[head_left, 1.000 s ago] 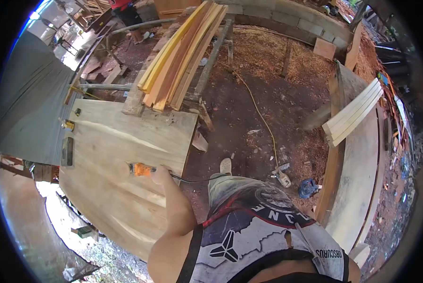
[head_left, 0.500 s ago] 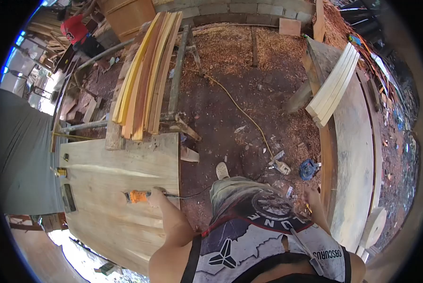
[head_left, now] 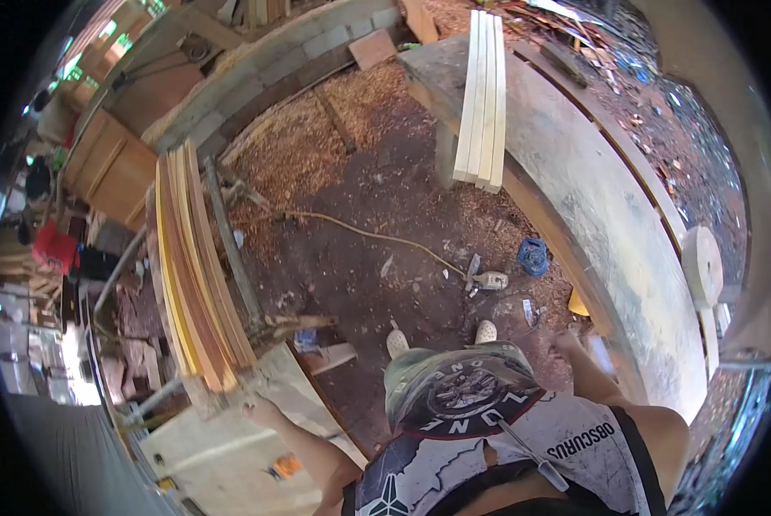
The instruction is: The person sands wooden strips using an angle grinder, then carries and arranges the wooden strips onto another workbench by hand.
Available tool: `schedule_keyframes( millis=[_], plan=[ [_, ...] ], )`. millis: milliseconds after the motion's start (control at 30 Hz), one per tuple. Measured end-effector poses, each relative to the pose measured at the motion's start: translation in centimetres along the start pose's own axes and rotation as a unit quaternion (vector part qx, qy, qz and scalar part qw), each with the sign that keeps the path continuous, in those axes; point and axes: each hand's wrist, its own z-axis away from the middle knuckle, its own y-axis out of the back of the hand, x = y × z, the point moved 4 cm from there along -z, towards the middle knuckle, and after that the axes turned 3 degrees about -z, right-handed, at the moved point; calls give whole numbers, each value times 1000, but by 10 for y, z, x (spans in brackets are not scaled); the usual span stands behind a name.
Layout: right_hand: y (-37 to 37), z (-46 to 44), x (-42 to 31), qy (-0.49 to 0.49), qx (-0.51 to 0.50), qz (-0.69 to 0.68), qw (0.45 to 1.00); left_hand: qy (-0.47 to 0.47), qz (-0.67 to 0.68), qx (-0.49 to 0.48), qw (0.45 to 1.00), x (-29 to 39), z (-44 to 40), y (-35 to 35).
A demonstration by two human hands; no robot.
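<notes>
My left hand [head_left: 263, 411] is over the pale wooden sheet [head_left: 222, 447], close to the lower end of a stack of long wooden strips [head_left: 192, 275]. Its fingers look loosely apart, with nothing seen in them. An orange power tool [head_left: 286, 467] lies on the sheet, apart from that hand. My right hand [head_left: 568, 344] hangs beside the edge of the long workbench [head_left: 592, 224]; its fingers are small and blurred, so their closure is unclear. Several pale strips [head_left: 482, 103] rest across the bench's far end.
A yellow cord [head_left: 364, 230] crosses the floor to a power-strip-like block [head_left: 491, 280]. Nearby are a blue object [head_left: 533, 257] and a yellow one [head_left: 578, 303]. A round pale disc [head_left: 702, 267] sits at the bench's right edge. Another person [head_left: 55, 249] is at the far left.
My left hand has let go of the orange tool and moved away from it. My right hand came into view. The view has swung to the right, towards the bench.
</notes>
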Motion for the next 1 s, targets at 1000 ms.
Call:
schedule_keyframes(
  millis=[1000],
  plan=[
    [-114,-35,-170,105,60,-18,992,197,411,-428,780,96,-73,8]
  ],
)
